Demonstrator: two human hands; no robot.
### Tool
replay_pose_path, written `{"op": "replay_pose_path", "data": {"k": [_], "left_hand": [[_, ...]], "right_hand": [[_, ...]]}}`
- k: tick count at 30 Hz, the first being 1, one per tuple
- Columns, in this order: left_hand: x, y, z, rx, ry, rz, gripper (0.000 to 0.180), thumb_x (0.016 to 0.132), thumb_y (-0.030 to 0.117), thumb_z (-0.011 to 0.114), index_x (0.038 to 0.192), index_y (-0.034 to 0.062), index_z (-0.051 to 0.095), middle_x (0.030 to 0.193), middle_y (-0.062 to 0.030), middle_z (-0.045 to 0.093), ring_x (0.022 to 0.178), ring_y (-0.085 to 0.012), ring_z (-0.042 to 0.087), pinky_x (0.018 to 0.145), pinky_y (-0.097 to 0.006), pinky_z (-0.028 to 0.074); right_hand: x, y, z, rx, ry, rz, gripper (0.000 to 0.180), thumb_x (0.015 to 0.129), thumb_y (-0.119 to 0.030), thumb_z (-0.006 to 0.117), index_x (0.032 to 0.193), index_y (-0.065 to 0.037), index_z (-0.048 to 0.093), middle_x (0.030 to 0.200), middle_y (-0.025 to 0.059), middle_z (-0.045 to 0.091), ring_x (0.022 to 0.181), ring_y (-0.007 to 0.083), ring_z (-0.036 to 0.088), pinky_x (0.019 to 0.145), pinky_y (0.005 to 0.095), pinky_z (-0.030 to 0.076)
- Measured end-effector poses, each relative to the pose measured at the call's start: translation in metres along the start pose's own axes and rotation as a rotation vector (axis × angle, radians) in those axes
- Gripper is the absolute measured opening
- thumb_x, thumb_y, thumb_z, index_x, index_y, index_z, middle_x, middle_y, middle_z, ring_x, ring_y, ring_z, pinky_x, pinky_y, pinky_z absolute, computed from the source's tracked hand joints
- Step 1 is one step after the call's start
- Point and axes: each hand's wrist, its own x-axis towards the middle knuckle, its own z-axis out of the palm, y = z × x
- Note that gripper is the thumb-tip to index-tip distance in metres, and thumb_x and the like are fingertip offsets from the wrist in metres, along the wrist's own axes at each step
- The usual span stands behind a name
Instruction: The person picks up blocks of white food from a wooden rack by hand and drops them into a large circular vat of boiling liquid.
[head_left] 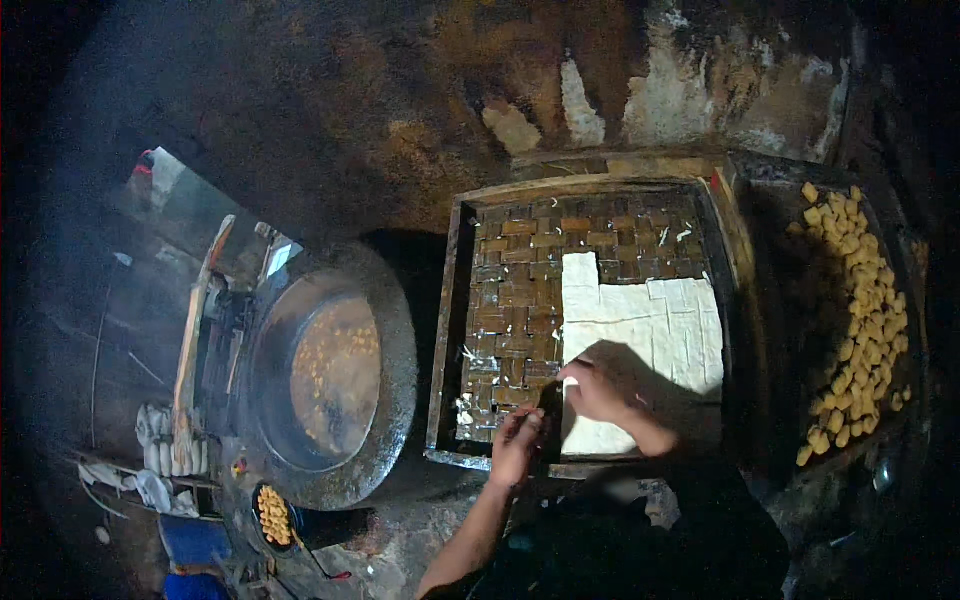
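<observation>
A white slab that looks like tofu (640, 330), scored with cut lines, covers the right part of a woven bamboo mat (515, 290) set in a wooden-framed tray (446, 330). At the slab's left edge is my right hand (598, 390), its fingers curled in; what they grip is hidden. My left hand (515, 445) is by the tray's near edge, just left of the slab. Its fingers are bent together around something too dark to make out. White scraps cling to the bare weave on the left.
Left of the tray sits a large dark wok (385, 400) with small pieces in steaming liquid. A strainer of golden pieces (273, 515) is below it. On the right, a second tray holds golden fried pieces (865, 320). A stained wall (400, 130) rises behind.
</observation>
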Motion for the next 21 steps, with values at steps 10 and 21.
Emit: {"op": "replay_pose_path", "data": {"k": [10, 21], "left_hand": [[0.006, -0.014, -0.024, -0.539, 0.103, -0.135, 0.026, 0.092, 0.011, 0.049, 0.117, 0.005, 0.051, 0.103, -0.0102, 0.059, 0.088, -0.0264, 0.062, 0.07, -0.036, 0.052], [-0.01, -0.022, -0.022, -0.428, 0.334, -0.077, 0.025, 0.088, 0.003, 0.054, 0.113, 0.0033, 0.055, 0.098, -0.0109, 0.063, 0.088, -0.0264, 0.065, 0.077, -0.04, 0.054]], "right_hand": [[0.158, 0.014, -0.081, -0.164, 0.262, 0.02, 0.044, 0.089, -0.028, 0.059, 0.123, -0.001, 0.05, 0.125, 0.0275, 0.052, 0.114, 0.042, 0.053, 0.096, 0.0478, 0.045], [0.181, 0.027, -0.093, -0.332, 0.145, 0.116, 0.042, 0.08, -0.026, 0.072, 0.11, -0.006, 0.05, 0.11, 0.0225, 0.059, 0.105, 0.0417, 0.056, 0.085, 0.049, 0.045]]}}
